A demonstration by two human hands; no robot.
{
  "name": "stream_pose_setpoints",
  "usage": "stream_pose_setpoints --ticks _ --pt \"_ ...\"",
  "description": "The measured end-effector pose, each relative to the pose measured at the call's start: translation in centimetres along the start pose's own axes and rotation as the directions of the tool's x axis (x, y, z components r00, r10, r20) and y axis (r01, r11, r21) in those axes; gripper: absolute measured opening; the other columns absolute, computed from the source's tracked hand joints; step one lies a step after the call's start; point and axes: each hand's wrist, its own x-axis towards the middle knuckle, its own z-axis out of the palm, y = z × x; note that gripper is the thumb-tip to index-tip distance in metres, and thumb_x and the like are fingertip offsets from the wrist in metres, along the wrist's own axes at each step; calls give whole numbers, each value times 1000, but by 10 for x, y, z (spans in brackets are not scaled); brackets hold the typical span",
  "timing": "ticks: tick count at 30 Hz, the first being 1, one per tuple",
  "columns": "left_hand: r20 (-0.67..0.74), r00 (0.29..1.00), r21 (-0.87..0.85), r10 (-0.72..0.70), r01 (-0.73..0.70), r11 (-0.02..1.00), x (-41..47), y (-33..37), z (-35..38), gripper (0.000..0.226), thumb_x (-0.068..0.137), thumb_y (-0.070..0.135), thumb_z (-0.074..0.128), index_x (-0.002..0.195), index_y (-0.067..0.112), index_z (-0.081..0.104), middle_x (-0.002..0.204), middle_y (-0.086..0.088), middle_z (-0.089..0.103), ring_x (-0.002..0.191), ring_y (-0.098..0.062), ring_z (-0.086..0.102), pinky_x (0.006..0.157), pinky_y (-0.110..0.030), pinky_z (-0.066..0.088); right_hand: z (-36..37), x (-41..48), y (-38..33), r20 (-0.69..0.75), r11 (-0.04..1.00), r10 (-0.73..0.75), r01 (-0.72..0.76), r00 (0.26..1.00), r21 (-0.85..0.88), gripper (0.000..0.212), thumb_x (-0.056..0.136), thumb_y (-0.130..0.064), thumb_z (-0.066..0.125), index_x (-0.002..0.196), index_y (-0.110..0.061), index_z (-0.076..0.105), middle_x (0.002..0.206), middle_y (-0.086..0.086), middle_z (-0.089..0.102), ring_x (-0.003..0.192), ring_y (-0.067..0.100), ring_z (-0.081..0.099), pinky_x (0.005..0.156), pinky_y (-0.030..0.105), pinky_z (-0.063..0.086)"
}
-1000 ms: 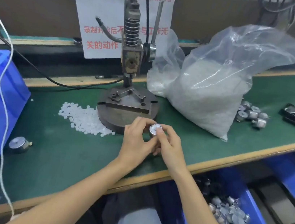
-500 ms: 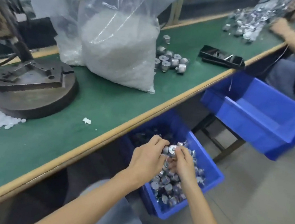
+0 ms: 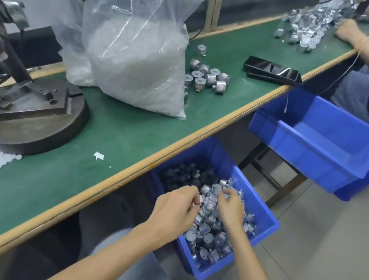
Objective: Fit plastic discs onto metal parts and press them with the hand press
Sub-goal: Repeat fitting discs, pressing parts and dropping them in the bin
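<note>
One blue bin (image 3: 265,216) lies under the fingers (image 3: 191,195), its metal parts (image 3: 206,228) too many to count. Up and right of the fingers stand two more blue bins (image 3: 315,144). Beyond the fingers, the desk (image 3: 131,137) carries about ten loose metal parts (image 3: 201,83), two bags of white discs (image 3: 137,66), two black phones (image 3: 272,68), one hand press (image 3: 30,115) and one white scrap (image 3: 98,155).

Silver metal parts (image 3: 207,229) heaped in blue bin (image 3: 267,225)

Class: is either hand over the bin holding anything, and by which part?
The right hand seems to pinch a metal part by its side; whether the left hand holds anything cannot be told.
</note>
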Motion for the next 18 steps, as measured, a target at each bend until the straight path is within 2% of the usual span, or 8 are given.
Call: stream_pose_setpoints --ticks 2,4,6,8,11,13,16,18 --pt "-40 999 -2 34 -34 999 -1 1 -7 7 89 23 50 84 26 45 73 14 45 67 -9 44 59 -22 30 -8 -6 -23 -25 998 -67 68 997 19 17 93 -28 49 96 -16 61 77 -9 57 70 7 50 59 27 35" --pt "-101 992 -6 79 -80 997 -3 2 -18 5 88 22 52 85 22 47 75 13 45 66 -8 42 59 -22 32 -16 -13 -56 -14 989 -144 145 989 42 18 91 -27 51 77 -18 58 70 -6 58 71 16 52 63 32 38" --pt "-171 977 4 130 -132 991 -5 2 -35 4 86 20 54 85 18 51 77 12 48 66 -6 41 60 -22 34 -22 -22 -94 -14 962 -251 251 968 108 25 90 -26 54 70 -12 58 61 -2 56 66 20 51 65 35 40" --pt "-246 954 52 172 -164 985 -8 0 -60 5 83 17 58 83 17 53 77 8 53 65 -8 42 58 -20 31 -24 -37 -134 -15 914 -372 369 928 168 29 90 -25 57 69 -5 60 59 7 57 59 18 47 60 33 38" --pt "-390 903 137 177 -133 982 -16 -12 -102 7 76 15 62 79 14 56 72 3 56 62 -17 49 56 -21 27 -12 -66 -193 46 819 -544 518 838 247 32 90 -20 58 66 0 57 62 20 57 58 23 44 61 38 41" --pt "-474 868 185 150 -69 980 -24 -26 -131 7 75 14 61 80 11 57 73 -1 59 65 -22 54 58 -27 35 5 -85 -226 131 771 -621 572 773 279 30 91 -19 58 66 -2 57 67 24 59 61 31 47 66 41 43" --pt "-550 831 203 80 40 978 -43 -53 -176 5 78 12 60 81 10 57 76 -3 60 69 -24 56 62 -35 42 32 -117 -269 256 701 -712 647 653 300 28 90 -21 58 64 -10 57 64 19 58 60 18 45 62 33 37" --pt "-586 810 217 27 125 968 -59 -71 -206 7 78 12 59 81 12 53 78 -2 59 70 -24 55 62 -30 39 51 -138 -297 309 647 -762 690 569 324 28 89 -20 59 62 -13 58 58 9 57 56 9 44 58 26 36"
